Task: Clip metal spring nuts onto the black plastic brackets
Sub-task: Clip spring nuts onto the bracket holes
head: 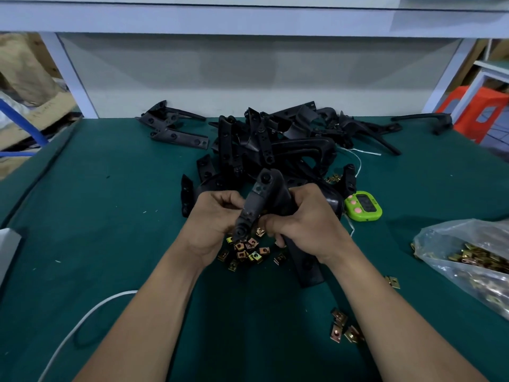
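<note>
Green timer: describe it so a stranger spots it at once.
On the teal table mat, find the heap of black plastic brackets. At its near right edge, beside the right hand, lies the timer. It alone is bright green, with pink buttons and a dark screen.

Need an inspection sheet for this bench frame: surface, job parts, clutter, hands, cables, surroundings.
Surface: green mat, small white specks scattered on it.
Job's things: held bracket above loose spring nuts; bracket pile behind; plastic bag of nuts at right; stray nuts by the right forearm.
Clutter: green timer right of the hands.
Hands: left hand and right hand both grip the held bracket.
Cables: white cable lower left; thin white string by the pile.
Surroundings: white bench frame behind; cardboard boxes left; orange stool right.
</note>
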